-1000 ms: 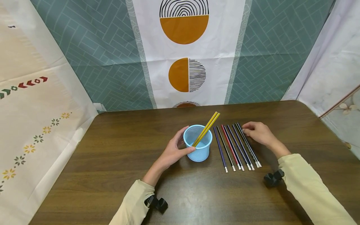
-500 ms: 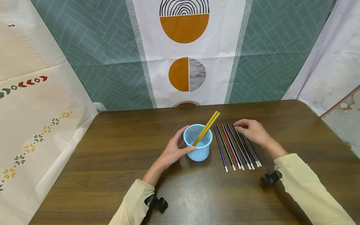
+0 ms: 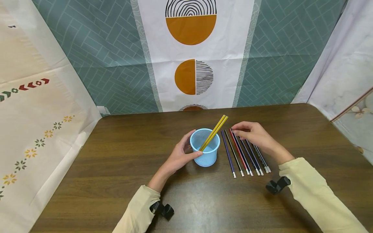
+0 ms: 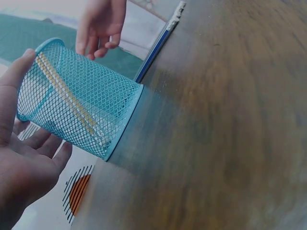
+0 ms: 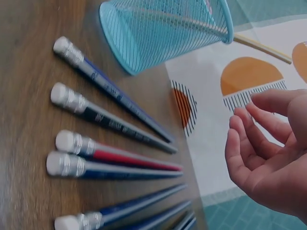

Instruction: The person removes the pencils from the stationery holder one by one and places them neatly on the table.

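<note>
My left hand (image 3: 181, 157) grips a light blue mesh pencil cup (image 3: 207, 160) around its side, thumb near the rim. The cup stands upright on the table. Two yellow pencils (image 3: 218, 128) lean in it and jut out to the upper right. Right of the cup lies a row of several pencils, with white erasers toward me; among them are a blue pencil (image 3: 228, 155), a black pencil (image 3: 234, 153) and a red pencil (image 3: 240, 152). Over the far ends of the row hovers my right hand (image 3: 252, 134), its fingers loosely bent, holding nothing in the right wrist view (image 5: 273, 148).
The brown wooden table (image 3: 122, 181) ends in a far edge just behind the cup and pencils. A patterned cloth (image 3: 204, 51) hangs behind it. Black cameras are strapped to both wrists, including the right wrist camera (image 3: 276, 185).
My right hand has moved left across the far ends of the pencils, from the right end of the row to near the red one. My left hand and the cup stay put.
</note>
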`<state>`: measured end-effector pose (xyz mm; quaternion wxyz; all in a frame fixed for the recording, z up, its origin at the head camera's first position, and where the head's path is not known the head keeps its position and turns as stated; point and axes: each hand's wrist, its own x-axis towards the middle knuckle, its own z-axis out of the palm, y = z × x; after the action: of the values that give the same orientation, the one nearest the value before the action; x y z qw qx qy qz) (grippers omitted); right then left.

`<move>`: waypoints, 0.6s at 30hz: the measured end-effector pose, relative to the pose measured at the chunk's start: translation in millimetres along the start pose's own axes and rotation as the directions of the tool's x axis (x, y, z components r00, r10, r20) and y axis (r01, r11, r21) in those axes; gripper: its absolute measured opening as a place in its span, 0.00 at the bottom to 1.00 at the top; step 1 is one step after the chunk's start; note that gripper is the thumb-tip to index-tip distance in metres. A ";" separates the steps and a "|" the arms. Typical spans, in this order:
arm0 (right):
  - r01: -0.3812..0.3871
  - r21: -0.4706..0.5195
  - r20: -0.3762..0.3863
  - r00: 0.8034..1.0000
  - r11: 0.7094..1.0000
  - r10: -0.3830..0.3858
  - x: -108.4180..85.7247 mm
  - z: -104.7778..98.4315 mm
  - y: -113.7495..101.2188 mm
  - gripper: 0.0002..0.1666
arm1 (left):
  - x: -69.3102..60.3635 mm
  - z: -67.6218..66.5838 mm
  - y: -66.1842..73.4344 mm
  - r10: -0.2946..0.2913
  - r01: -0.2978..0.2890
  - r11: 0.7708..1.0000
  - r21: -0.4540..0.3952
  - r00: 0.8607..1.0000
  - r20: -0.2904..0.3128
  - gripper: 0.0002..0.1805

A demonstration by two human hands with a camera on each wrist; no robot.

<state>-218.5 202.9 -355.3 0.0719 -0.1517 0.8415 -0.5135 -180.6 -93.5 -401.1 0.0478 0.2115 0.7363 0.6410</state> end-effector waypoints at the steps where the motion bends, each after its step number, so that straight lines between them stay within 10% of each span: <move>1: -0.004 0.019 0.005 1.000 1.000 0.004 0.4 0.9 -0.7 0.19 | 0.2 -0.1 -0.2 -0.001 0.001 1.000 0.001 1.000 0.000 0.43; 18: 0.050 0.113 0.032 0.998 0.992 -0.054 9.9 22.3 -15.6 0.17 | -0.2 -0.4 -0.7 -0.003 0.003 1.000 -0.001 1.000 0.000 0.42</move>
<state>-218.8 174.2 -351.5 0.0819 -0.1783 0.8057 -0.5589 -180.7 -94.1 -401.8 0.0487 0.2104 0.7361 0.6415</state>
